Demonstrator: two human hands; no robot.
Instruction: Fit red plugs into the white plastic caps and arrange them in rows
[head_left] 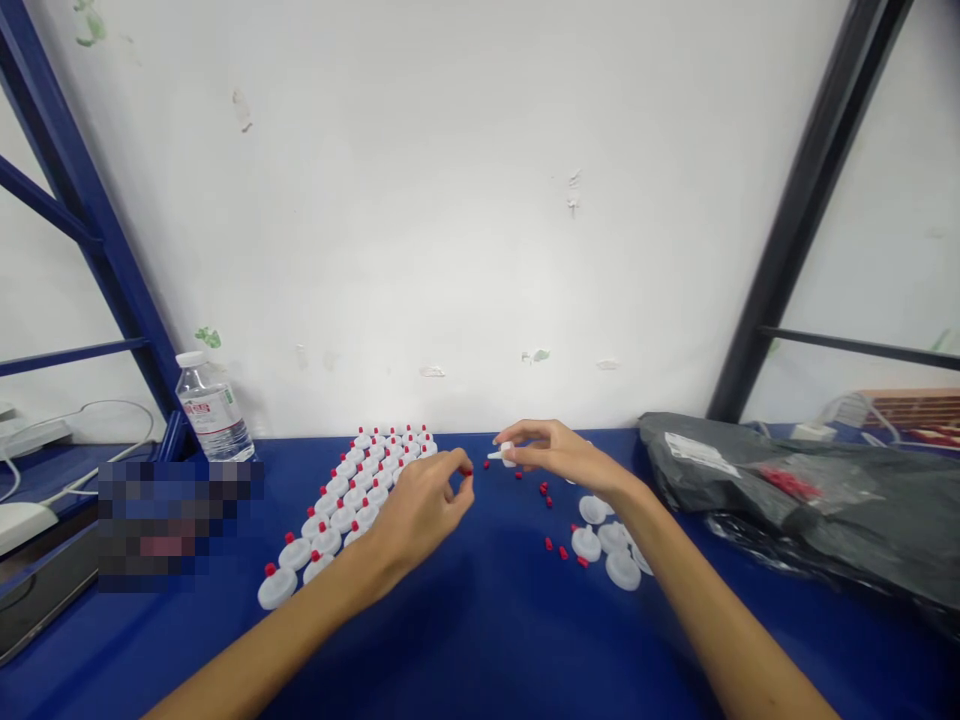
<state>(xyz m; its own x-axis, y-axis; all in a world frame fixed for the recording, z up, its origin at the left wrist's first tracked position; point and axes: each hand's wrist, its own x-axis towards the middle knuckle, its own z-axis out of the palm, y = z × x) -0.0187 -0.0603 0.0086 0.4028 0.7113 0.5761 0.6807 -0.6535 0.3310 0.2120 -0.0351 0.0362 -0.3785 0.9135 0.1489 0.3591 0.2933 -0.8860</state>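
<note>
My left hand (424, 500) is closed in a pinch on a small red cap (469, 472). Opposite it, my right hand (551, 448) grips a white nozzle lid (508, 454), whose thin tip points left toward the red cap; the two parts are apart. Left of my left hand stand rows of white lids with red caps (343, 517), tips up. Near my right forearm lies a loose group of white lids (613, 538) without caps. Several loose red caps (544, 489) are scattered on the blue table between the hands and that group.
A water bottle (215, 408) stands at the back left, by the blue frame post (97, 220). At the right lies a dark grey plastic bag (780, 500) with a clear bag of red pieces (791, 484) on it. The blue table (480, 640) meets a white wall (480, 200).
</note>
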